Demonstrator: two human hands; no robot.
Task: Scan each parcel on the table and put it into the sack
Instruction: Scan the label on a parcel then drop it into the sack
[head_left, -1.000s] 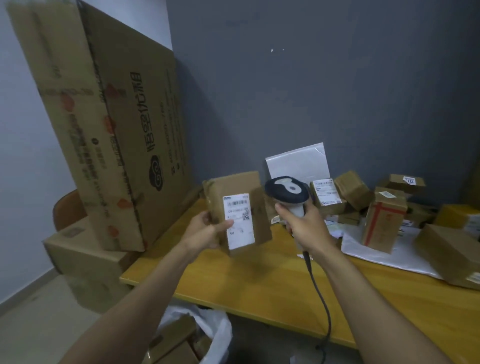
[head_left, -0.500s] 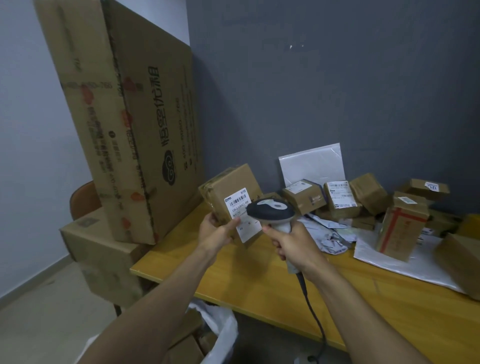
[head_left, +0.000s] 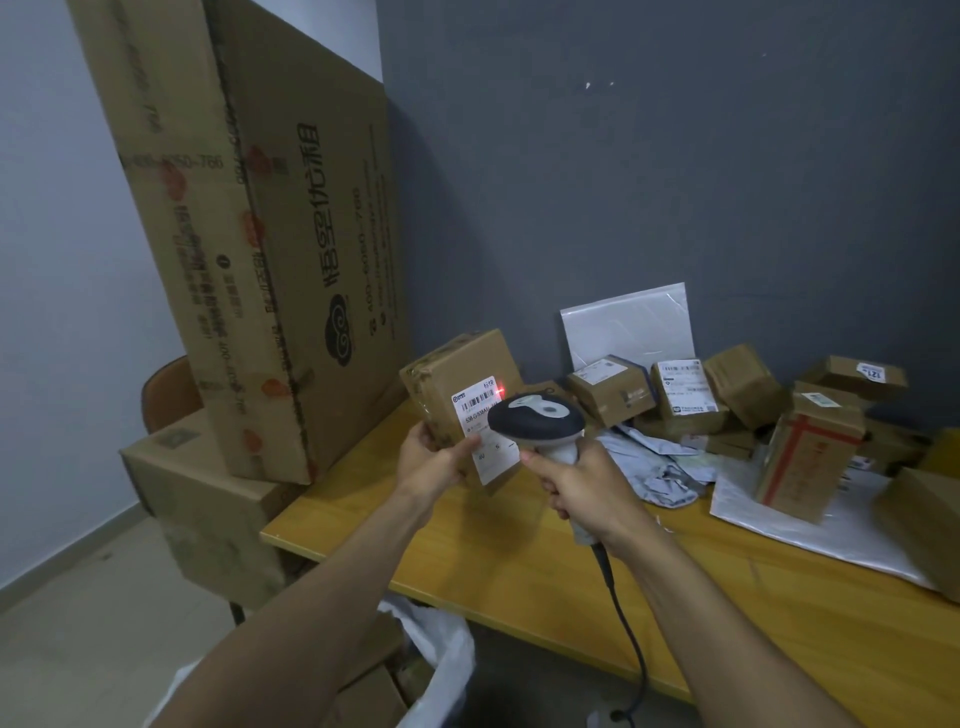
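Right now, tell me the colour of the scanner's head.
Scanner: black with white patch; head view.

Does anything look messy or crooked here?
Yes. The huge flat carton leans crookedly against the wall, its bottom on a box beside the table. A grey mailing bag lies crumpled on the table, and the parcels behind it sit in a jumbled heap, some tilted.

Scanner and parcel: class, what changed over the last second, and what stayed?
The barcode scanner moved left, from beside the parcel to in front of its label, where a red light now shows. The left hand still holds the parcel, the right hand the barcode scanner.
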